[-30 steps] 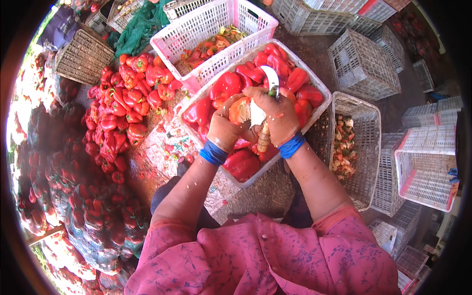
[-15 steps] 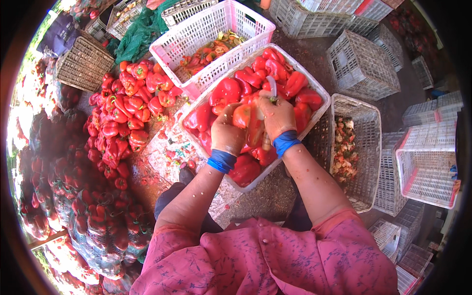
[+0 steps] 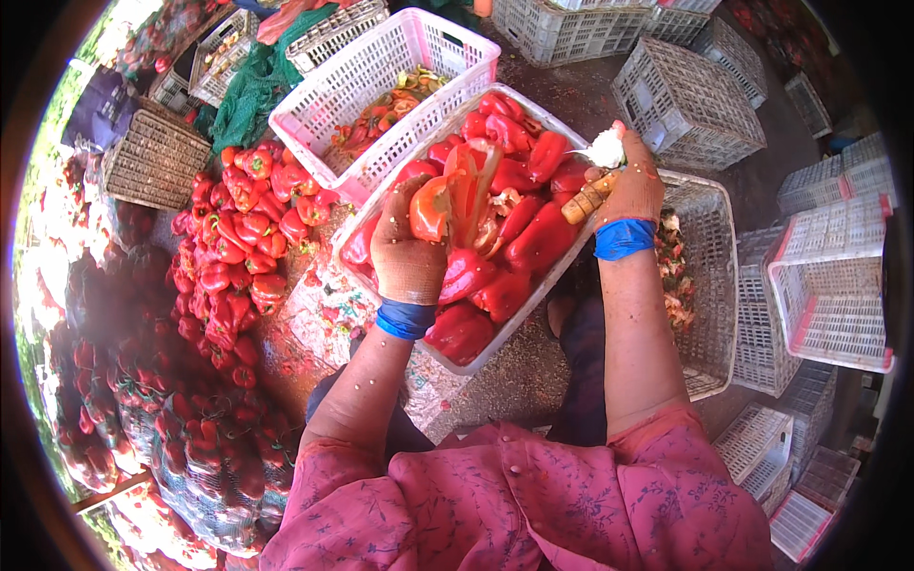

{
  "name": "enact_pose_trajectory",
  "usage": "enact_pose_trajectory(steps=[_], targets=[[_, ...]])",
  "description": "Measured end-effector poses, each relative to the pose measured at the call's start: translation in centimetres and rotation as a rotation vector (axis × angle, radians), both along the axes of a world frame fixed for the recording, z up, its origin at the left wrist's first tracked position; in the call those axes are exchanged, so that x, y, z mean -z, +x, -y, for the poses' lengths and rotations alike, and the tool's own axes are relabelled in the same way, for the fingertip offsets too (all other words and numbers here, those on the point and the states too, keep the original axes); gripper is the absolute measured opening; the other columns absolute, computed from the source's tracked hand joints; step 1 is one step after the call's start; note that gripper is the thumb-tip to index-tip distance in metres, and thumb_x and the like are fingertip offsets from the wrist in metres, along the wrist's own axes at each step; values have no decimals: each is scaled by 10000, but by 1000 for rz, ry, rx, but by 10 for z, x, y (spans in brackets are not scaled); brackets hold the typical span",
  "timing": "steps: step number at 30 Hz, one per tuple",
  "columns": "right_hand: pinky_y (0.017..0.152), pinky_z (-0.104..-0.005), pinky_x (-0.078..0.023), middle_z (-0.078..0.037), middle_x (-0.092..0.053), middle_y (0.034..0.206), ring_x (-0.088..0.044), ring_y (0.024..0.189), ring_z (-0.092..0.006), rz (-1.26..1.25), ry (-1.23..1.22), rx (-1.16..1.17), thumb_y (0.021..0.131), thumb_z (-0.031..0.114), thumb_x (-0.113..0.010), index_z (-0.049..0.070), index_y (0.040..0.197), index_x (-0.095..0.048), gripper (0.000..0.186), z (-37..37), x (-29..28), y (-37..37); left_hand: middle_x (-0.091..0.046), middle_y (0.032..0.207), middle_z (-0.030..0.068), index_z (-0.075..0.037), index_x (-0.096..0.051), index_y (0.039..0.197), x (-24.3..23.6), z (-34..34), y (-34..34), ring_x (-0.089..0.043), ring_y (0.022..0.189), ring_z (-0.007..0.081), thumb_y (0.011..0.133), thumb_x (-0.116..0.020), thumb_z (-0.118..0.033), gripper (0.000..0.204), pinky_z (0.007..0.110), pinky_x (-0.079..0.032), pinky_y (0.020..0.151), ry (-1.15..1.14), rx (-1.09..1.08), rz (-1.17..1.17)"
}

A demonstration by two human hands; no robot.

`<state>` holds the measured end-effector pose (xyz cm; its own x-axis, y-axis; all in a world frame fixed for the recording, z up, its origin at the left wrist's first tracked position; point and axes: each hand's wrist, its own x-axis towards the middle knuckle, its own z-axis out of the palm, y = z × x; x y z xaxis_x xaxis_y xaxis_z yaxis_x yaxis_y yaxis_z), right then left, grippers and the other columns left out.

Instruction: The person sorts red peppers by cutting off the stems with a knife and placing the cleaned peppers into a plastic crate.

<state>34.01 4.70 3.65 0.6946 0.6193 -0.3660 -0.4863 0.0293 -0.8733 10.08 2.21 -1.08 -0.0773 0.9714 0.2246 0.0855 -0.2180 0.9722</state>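
My left hand, in a tan glove with a blue band at the wrist, grips a red bell pepper that is cut open. Off to the right, my right hand, gloved and banded alike, is closed around a knife with a wooden handle. A pale, seedy pepper core is held at the fingers of that same hand. Below both hands, a white crate is filled with red peppers. The knife's blade is mostly hidden.
Right of the pepper crate stands a grey crate with cores inside. A pink-white crate behind holds pepper pieces. Loose peppers are heaped at left, beside filled net bags. Stacked crates stand at the back right.
My hands were together over the peppers and have parted. The right hand has moved right with the knife and a pale core; the left has shifted slightly left with the pepper, now opened up.
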Motion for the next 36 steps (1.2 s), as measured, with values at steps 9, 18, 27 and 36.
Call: enact_pose_trajectory(steps=[9,18,27,36], targets=[[432,-315,-452,-62,-645,720,-568,473,-175,-28,49,-57,840,388,-761,74,908,-656,338,9,-5,7,-310,1619,158,-146,-347,1558,110,-31,58,-305,1493,348,924,-544,-214,668,524,-221,1216,180,383,-1491],[462,-245,-427,-20,-703,897,-555,511,-86,284,190,-692,1003,516,-581,80,1210,-718,501,23,-13,8,-697,1129,116,14,-595,1308,65,-60,46,-679,1011,202,1001,-613,-413,526,342,-569,817,-203,416,-130],[849,-299,-555,-128,-749,1058,-704,999,-149,808,272,-1023,994,321,-656,54,1314,-649,417,32,-5,-31,-666,787,-2,-13,-674,1117,-48,-24,29,-556,565,26,977,-672,-324,342,178,-401,483,-425,528,151],[966,-322,-501,-116,-689,1242,-658,1114,-212,657,270,-750,1018,234,-541,-38,1299,-637,404,52,4,-50,-660,908,64,-88,-713,987,-16,-30,34,-654,711,178,799,-734,-108,190,305,-522,568,616,352,-273]])
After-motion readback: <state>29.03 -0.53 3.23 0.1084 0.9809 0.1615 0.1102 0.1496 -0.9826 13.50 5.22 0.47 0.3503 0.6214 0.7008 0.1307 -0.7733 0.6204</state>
